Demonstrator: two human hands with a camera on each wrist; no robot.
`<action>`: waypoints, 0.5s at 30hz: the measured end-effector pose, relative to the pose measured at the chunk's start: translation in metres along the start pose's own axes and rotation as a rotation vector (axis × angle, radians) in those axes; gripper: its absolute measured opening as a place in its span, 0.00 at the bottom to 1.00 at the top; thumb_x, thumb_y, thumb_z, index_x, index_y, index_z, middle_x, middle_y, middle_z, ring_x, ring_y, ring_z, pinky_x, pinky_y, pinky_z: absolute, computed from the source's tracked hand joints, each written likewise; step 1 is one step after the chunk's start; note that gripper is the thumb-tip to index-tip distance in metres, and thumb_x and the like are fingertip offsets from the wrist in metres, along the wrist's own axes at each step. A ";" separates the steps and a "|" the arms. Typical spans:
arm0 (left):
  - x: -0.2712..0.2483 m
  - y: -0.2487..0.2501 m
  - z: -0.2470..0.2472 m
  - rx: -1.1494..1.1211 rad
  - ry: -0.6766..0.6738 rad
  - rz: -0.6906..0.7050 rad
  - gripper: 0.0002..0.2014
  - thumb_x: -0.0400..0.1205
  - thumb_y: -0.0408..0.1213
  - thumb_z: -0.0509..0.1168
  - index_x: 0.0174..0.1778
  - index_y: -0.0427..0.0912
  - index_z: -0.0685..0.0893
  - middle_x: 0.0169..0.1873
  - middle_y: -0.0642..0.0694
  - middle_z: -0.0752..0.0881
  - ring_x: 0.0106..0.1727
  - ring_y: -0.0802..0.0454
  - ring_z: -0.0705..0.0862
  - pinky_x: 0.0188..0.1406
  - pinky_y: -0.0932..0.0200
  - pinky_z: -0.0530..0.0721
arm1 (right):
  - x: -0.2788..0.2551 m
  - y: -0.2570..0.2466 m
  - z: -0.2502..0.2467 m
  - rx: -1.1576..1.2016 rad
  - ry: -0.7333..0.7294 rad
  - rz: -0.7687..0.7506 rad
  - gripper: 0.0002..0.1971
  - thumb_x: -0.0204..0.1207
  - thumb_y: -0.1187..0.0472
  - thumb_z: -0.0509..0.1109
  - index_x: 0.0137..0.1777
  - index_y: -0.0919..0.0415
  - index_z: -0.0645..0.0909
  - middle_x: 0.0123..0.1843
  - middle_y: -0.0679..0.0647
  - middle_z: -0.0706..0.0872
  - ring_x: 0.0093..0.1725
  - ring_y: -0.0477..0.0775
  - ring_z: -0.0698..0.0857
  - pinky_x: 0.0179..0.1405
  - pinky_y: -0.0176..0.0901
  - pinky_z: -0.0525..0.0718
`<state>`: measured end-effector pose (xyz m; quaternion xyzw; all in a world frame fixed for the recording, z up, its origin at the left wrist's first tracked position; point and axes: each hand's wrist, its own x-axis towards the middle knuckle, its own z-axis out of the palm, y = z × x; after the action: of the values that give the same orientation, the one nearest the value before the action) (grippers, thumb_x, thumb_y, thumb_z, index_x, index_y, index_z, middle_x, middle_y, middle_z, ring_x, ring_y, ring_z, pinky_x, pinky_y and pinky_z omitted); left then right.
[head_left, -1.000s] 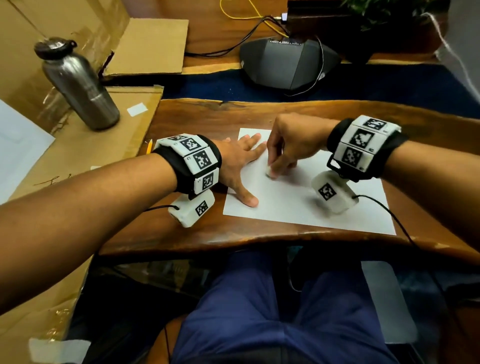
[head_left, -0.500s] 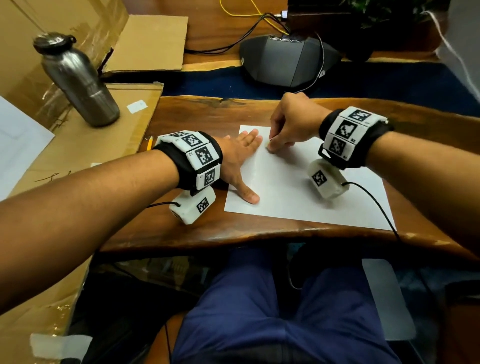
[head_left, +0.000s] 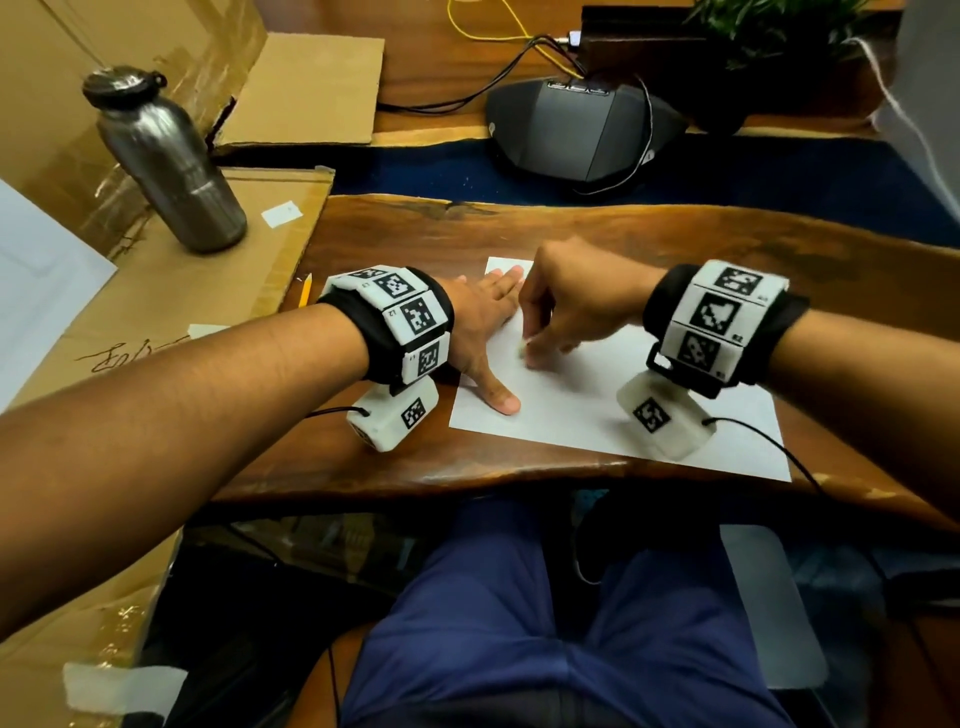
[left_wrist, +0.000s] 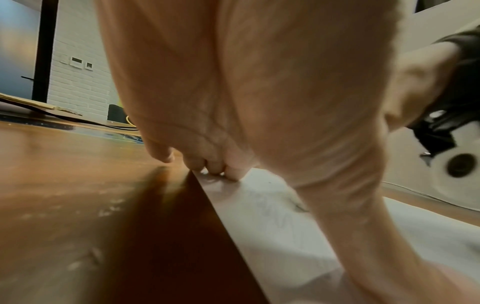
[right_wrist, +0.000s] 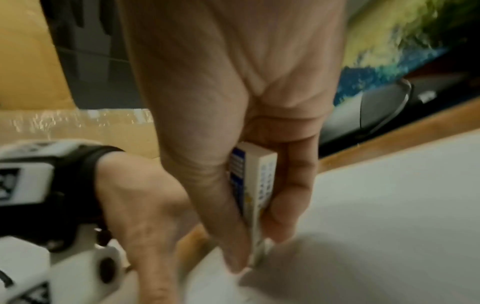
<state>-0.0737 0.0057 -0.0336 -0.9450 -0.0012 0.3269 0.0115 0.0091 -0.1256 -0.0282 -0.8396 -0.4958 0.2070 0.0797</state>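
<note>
A white sheet of paper (head_left: 597, 410) lies on the wooden desk (head_left: 675, 234) in front of me. My left hand (head_left: 485, 332) lies flat on the sheet's left edge, fingers straight and thumb spread; the left wrist view shows its fingertips (left_wrist: 228, 170) pressing the paper (left_wrist: 285, 216) beside faint pencil marks. My right hand (head_left: 566, 322) pinches a white eraser (right_wrist: 255, 185) in a blue-printed sleeve between thumb and fingers, its tip down on the paper (right_wrist: 389, 195) just right of the left hand. In the head view the eraser is almost hidden under the blurred fingers.
A steel bottle (head_left: 166, 161) stands on flattened cardboard (head_left: 156, 322) at the left, with a yellow pencil (head_left: 305, 290) at the cardboard's edge. A grey conference phone (head_left: 582, 130) with cables sits behind the desk. Cables hang from both wrist cameras. My knees are under the desk edge.
My right hand slid the eraser away toward the sheet's top-left corner, then back toward me along the paper. The left hand has stayed flat on the sheet.
</note>
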 end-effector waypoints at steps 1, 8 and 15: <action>-0.001 0.001 -0.001 -0.005 -0.002 -0.009 0.66 0.69 0.69 0.72 0.85 0.48 0.30 0.84 0.48 0.28 0.86 0.47 0.34 0.82 0.47 0.38 | -0.001 0.000 0.000 0.011 -0.037 0.002 0.08 0.65 0.56 0.86 0.36 0.56 0.91 0.29 0.48 0.91 0.26 0.44 0.87 0.25 0.29 0.82; 0.008 -0.005 0.005 0.006 0.010 0.009 0.71 0.64 0.73 0.72 0.84 0.47 0.26 0.84 0.49 0.26 0.86 0.49 0.32 0.83 0.45 0.37 | 0.017 0.027 -0.016 0.035 0.202 0.133 0.09 0.63 0.54 0.87 0.34 0.57 0.91 0.29 0.51 0.91 0.27 0.44 0.87 0.31 0.25 0.81; 0.009 -0.005 0.004 0.023 0.004 0.015 0.71 0.64 0.74 0.71 0.84 0.47 0.26 0.83 0.48 0.25 0.86 0.49 0.32 0.83 0.45 0.37 | 0.006 0.019 -0.012 0.123 0.036 0.083 0.09 0.63 0.54 0.87 0.38 0.56 0.93 0.32 0.49 0.92 0.24 0.37 0.85 0.31 0.28 0.81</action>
<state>-0.0692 0.0109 -0.0425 -0.9453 0.0098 0.3253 0.0198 0.0323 -0.1288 -0.0261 -0.8566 -0.4452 0.2250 0.1316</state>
